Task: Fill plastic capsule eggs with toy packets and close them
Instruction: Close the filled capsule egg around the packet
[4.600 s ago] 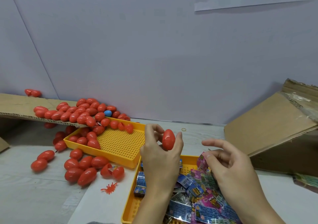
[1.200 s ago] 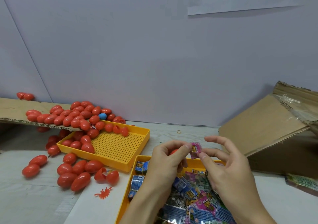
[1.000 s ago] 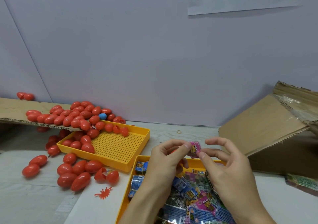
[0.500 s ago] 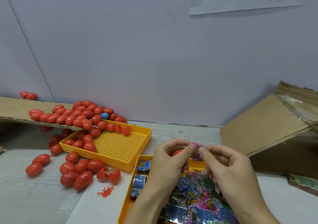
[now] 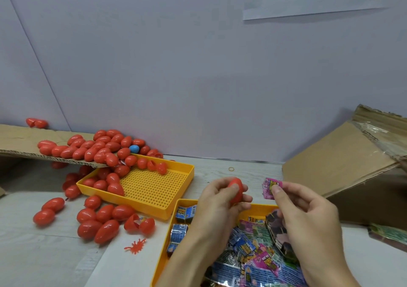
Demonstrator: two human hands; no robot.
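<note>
**Red egg in the left hand, pink packet in the right, a small gap between them**

A big cardboard box (image 5: 343,161) lies tipped on the right side of the table (image 5: 33,256), and a cardboard flap (image 5: 19,139) on the left carries a heap of red capsule eggs (image 5: 97,148) with one blue egg (image 5: 134,148) among them. The heap spills down into a yellow perforated tray (image 5: 152,189) and onto the table in front of it, where one opened egg (image 5: 139,223) lies with its halves apart. A second yellow tray (image 5: 164,253), nearer the person, holds a pile of blue and pink toy packets (image 5: 248,251).

Both hands are raised above that near tray. The left hand (image 5: 217,207) curls its fingers and thumb around a red egg (image 5: 236,190); whether the egg is open or closed cannot be told, as the fingers hide most of it. The right hand (image 5: 308,216) pinches a pink packet (image 5: 271,187) between thumb and forefinger. Packet and egg sit near each other at about the same height, not touching, the packet to the right of the egg.

A small red spiky toy (image 5: 135,246) lies on the table left of the near tray, and a rubber band (image 5: 231,169) lies near the wall.
</note>
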